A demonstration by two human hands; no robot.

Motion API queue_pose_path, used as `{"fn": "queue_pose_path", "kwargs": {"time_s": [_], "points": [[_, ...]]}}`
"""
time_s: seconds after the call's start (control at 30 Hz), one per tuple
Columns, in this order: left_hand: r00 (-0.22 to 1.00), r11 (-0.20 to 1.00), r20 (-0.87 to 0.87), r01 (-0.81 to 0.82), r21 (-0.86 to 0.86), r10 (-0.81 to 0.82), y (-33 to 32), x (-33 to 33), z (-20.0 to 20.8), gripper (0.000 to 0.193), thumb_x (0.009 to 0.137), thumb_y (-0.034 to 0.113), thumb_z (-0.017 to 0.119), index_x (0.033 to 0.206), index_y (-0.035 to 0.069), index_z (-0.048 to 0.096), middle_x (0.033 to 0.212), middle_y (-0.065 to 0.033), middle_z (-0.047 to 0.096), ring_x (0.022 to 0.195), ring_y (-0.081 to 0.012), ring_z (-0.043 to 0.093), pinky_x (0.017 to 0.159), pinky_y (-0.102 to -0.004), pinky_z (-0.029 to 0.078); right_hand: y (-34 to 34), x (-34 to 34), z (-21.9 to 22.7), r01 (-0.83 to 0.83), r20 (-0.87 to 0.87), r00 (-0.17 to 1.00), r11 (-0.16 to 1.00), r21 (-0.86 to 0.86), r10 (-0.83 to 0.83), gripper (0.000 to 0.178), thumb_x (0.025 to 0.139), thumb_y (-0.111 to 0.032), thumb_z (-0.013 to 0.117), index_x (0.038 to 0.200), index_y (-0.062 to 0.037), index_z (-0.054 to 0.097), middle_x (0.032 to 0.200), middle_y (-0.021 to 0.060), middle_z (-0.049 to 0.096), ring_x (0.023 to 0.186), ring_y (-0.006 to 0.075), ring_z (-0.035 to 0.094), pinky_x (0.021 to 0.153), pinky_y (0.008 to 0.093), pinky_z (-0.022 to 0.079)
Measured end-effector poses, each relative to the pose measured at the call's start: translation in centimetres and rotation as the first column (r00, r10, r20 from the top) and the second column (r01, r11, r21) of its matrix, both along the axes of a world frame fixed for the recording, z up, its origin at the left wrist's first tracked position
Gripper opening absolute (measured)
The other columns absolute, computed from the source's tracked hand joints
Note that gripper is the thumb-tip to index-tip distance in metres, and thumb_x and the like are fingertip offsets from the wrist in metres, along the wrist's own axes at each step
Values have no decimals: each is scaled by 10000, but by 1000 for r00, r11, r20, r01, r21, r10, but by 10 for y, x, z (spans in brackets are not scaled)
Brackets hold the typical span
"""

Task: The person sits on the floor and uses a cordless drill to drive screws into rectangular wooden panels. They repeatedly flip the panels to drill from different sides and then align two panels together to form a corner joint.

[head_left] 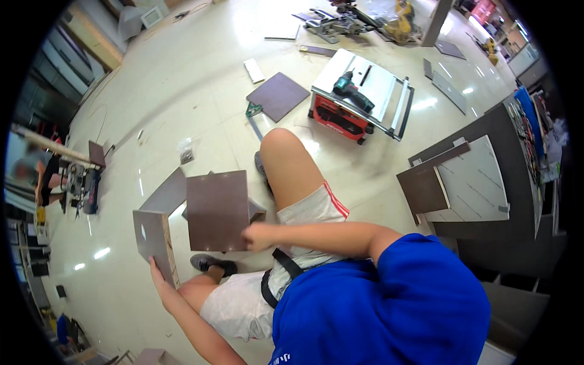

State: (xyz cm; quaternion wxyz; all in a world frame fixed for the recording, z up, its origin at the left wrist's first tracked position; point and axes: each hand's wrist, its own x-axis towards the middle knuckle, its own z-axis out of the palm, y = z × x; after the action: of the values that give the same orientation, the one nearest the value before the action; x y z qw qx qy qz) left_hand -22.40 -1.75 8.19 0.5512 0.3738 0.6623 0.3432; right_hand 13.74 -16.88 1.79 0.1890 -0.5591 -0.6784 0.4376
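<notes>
Brown boards stand joined at angles in front of my legs. A square brown panel (218, 210) faces up, with small pale spots along its edges. To its left stands a narrower brown panel (152, 237) with a raw wood edge and a white patch. My left hand (161, 281) grips this narrower panel at its lower edge, some fingers hidden. My right hand (260, 236) is closed in a fist by the square panel's lower right edge; what its fingers hold, if anything, is hidden. Another grey-brown board (165, 193) slants behind the two panels.
Ahead, a cordless drill (353, 91) lies on a red-based table saw (344, 118). A loose brown board (278, 97) and a green-handled square (254, 112) lie on the floor. A dark workbench (517, 213) with boards stands right. Another person (44, 173) is far left, near a machine (82, 185).
</notes>
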Motion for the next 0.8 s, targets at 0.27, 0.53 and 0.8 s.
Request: {"fn": "queue_pose_path", "kwargs": {"time_s": [0.27, 0.53, 0.8], "points": [[985, 986, -86, -138, 98, 147, -69, 34, 74, 803, 970, 634, 533, 1492, 25, 485, 1493, -125, 515, 1325, -289, 489, 1112, -372, 366, -47, -101, -68, -378, -154, 923, 905, -193, 353, 258, 762, -223, 689, 955, -60, 741, 954, 175, 743, 933, 364, 703, 821, 465, 557], [936, 922, -59, -328, 204, 346, -97, -53, -14, 656, 963, 584, 588, 1335, 43, 597, 1046, -66, 669, 924, -142, 635, 810, -272, 524, -30, -123, -101, 231, -43, 952, 802, -550, -304, 460, 797, -375, 698, 1102, -32, 731, 1144, 232, 711, 1096, 391, 679, 946, 467, 540], [878, 888, 138, -459, -30, 458, -132, -59, -91, 333, 990, 345, 647, 1131, 45, 612, 920, -42, 634, 793, -130, 632, 633, -209, 535, -45, -111, -110, 459, 124, 830, 542, -704, -543, 992, 818, -611, 697, 1421, 136, 445, 1448, 330, 503, 1333, 417, 533, 1114, 461, 432]]}}
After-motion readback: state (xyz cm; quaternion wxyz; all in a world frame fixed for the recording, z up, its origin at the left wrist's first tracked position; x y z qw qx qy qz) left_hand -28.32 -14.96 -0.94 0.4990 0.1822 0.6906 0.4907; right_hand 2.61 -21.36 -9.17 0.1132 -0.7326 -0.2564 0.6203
